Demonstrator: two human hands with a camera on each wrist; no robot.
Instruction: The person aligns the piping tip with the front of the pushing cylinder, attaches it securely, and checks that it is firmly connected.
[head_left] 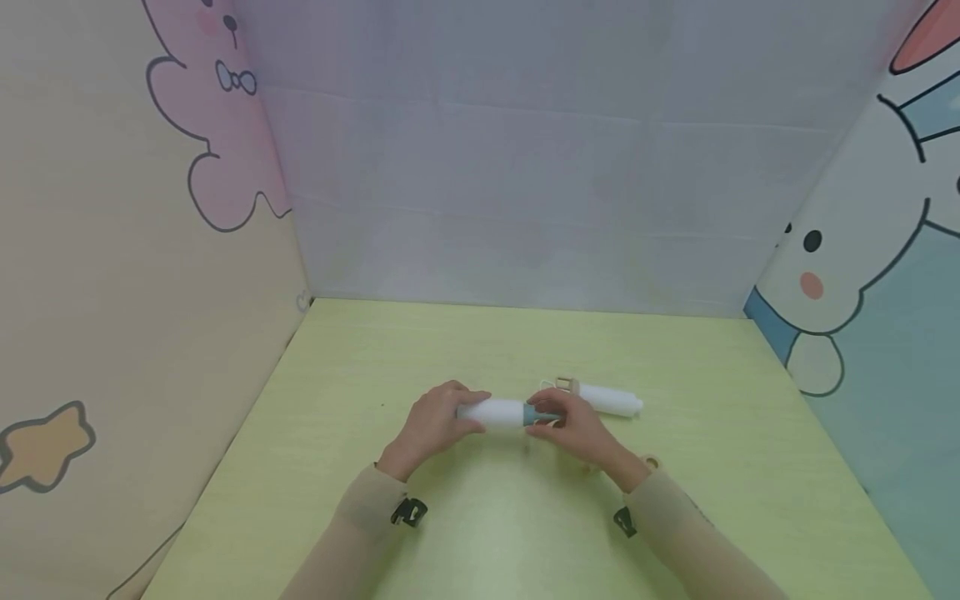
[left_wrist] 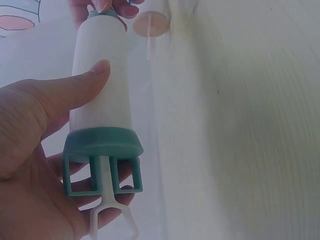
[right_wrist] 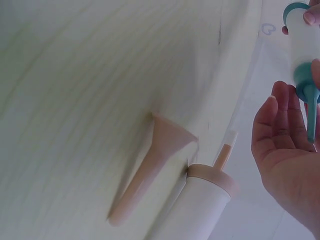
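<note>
Both hands hold a pastry syringe with a white barrel (head_left: 497,412) level above the table. My left hand (head_left: 437,421) grips the barrel from the side, its thumb lying along the white wall in the left wrist view. Behind that hand are a teal collar (left_wrist: 102,142) with two square finger loops and a white plunger handle (left_wrist: 107,187). At the other end, my right hand (head_left: 576,427) pinches the base of a teal nozzle (right_wrist: 311,112), its narrow tip pointing back over the palm. The right thumb is mostly cut off in the right wrist view.
A second syringe with a white barrel (head_left: 611,401) and beige collar (right_wrist: 214,179) lies on the yellow table (head_left: 480,533), beyond the right hand. Near it lies a beige funnel-shaped nozzle (right_wrist: 160,150). Printed cloth walls (head_left: 525,200) enclose the back and sides.
</note>
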